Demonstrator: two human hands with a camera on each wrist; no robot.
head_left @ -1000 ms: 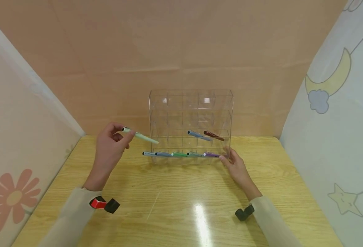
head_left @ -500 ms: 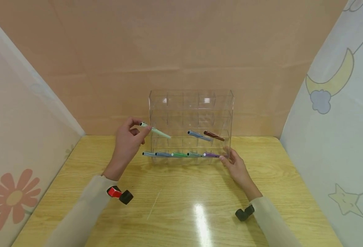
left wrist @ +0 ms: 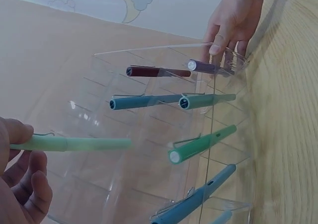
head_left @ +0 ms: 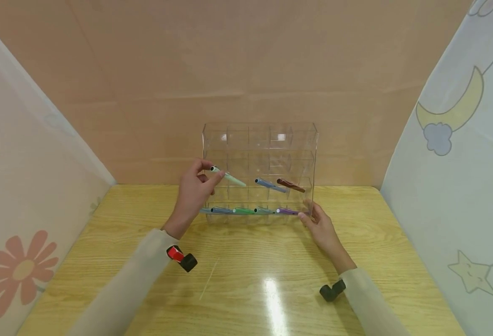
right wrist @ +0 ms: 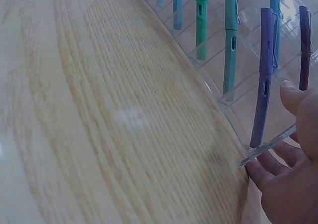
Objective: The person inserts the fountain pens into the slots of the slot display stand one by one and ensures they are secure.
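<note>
A clear acrylic pen rack stands upright on the table, divided into small compartments. My left hand pinches a pale green pen near its capped end, in front of the rack's left part. In the left wrist view the pale green pen points toward the compartments. At the rack's lower right corner, my right hand grips the side wall, thumb in front and fingers outside. Beside that thumb lies a purple pen. A blue pen and a dark red pen rest one row above.
The bottom row also holds a green pen, a grey-green pen and a blue pen, with a light blue one partly hidden by my left hand. Wood-grain table lies in front; a tan backdrop hangs behind.
My left hand has moved right and slightly up with the pale green pen, from left of the rack to in front of its left part. The right hand keeps its place on the rack.
</note>
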